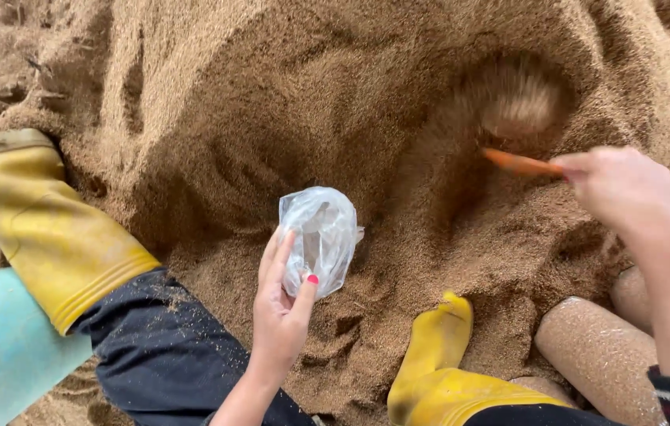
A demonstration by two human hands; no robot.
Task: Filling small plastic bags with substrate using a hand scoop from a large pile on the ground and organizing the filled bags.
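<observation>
Over sawdust [272, 95], right hand [615, 185] holds scoop [520, 163] pointing left, level.

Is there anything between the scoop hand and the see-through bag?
Nothing visible stands between them. The right hand holds an orange-handled scoop over the brown sawdust heap, blurred. The left hand holds the clear crumpled plastic bag lower left of it, with only bare sawdust between.

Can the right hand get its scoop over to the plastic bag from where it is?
Probably yes. The right hand holds the orange scoop over the sawdust pile, and only open sawdust lies between it and the plastic bag held by the left hand.
</observation>
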